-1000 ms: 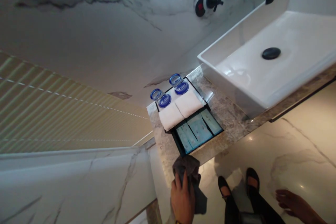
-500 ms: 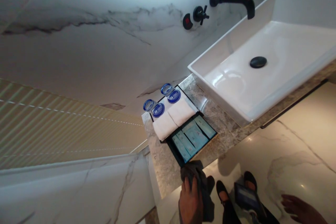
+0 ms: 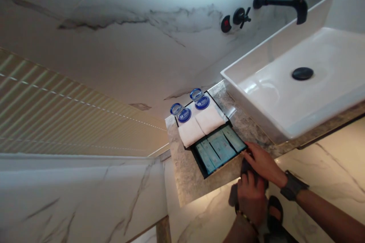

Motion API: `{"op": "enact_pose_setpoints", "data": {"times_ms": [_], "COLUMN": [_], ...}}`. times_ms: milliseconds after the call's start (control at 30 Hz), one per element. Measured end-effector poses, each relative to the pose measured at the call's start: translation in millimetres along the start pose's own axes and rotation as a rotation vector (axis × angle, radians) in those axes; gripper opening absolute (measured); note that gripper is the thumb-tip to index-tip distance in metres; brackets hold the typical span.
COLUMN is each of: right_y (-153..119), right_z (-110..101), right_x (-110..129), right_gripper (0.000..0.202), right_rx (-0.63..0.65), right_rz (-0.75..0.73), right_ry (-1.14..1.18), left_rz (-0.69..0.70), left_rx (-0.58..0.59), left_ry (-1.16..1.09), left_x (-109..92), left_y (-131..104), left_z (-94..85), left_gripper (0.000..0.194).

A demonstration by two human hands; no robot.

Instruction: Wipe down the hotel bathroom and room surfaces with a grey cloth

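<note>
My left hand (image 3: 251, 195), with a beaded bracelet at its wrist, is closed on a dark grey cloth (image 3: 233, 196) just off the counter's front edge. My right hand (image 3: 264, 163), wearing a dark wristband, has its fingertips closed on the near right corner of a black tray (image 3: 199, 163). Several pale blue packets (image 3: 221, 146) fill the tray's front section. Behind them lie folded white towels (image 3: 209, 119). Two clear glasses, a left glass (image 3: 177, 110) and a right glass (image 3: 196, 94), rest tipped at the back beside round blue paper covers (image 3: 202, 102).
The stone counter (image 3: 178, 174) carries a white rectangular basin (image 3: 268, 95) right of the tray. A black spout (image 3: 281, 0) and cross handle (image 3: 242, 16) project from the marble wall. Slatted blinds (image 3: 71, 117) hang at left. A sandalled foot shows below my hands.
My right hand has come in from the lower right to the tray's corner. My left hand has moved right with the cloth, away from the tray's near left corner. The view has shifted left.
</note>
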State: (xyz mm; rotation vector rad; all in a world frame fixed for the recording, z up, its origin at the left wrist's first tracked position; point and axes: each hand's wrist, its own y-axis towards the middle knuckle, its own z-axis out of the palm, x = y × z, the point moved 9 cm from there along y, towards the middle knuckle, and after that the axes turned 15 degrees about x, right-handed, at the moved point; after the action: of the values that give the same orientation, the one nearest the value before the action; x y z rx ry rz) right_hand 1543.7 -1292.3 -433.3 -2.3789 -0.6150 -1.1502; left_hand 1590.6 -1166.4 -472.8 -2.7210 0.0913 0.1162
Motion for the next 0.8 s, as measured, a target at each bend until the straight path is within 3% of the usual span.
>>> {"op": "enact_pose_setpoints", "data": {"times_ms": [100, 200, 300, 400, 467, 533, 633, 700, 733, 800], "right_y": [4.6, -1.0, -5.5, -3.6, 2.1, 12.0, 37.3, 63.7, 79.1, 110.1], "right_z": [7.0, 10.9, 15.1, 16.7, 14.8, 8.0, -15.6, -33.0, -40.0, -47.1], "right_x": [5.5, 10.0, 8.6, -1.8, -7.6, -10.5, -3.0, 14.4, 24.6, 38.3], "right_gripper": [0.047, 0.051, 0.053, 0.057, 0.059, 0.059, 0.063, 0.069, 0.072, 0.076], "right_rx": [0.017, 0.024, 0.043, 0.065, 0.099, 0.134, 0.105, 0.041, 0.005, -0.047], "right_rz": [0.041, 0.070, 0.080, 0.097, 0.105, 0.142, 0.227, 0.223, 0.203, 0.184], "right_ry": [-0.077, -0.134, -0.138, -0.084, -0.088, -0.123, -0.125, -0.101, -0.077, 0.027], "left_rz": [-0.094, -0.102, -0.180, -0.359, -0.507, -0.625, -0.657, -0.616, -0.598, -0.542], "left_rx": [0.014, -0.015, 0.008, 0.067, 0.065, -0.001, -0.227, -0.396, -0.451, -0.462], "left_ry": [-0.038, 0.020, 0.041, -0.017, -0.141, -0.347, -0.577, -0.548, -0.487, -0.326], "left_x": [0.7, 35.0, 94.1, 161.9, 208.8, 253.9, 307.1, 328.1, 333.4, 334.7], "left_y": [10.5, -18.7, -69.2, -119.4, -146.9, -164.5, -162.9, -144.9, -131.8, -97.1], "left_z": [-10.7, -10.9, 2.8, 12.8, 6.8, -10.6, -54.6, -82.9, -90.8, -90.3], "left_gripper": [0.038, 0.044, 0.050, 0.052, 0.057, 0.060, 0.054, 0.050, 0.050, 0.051]}}
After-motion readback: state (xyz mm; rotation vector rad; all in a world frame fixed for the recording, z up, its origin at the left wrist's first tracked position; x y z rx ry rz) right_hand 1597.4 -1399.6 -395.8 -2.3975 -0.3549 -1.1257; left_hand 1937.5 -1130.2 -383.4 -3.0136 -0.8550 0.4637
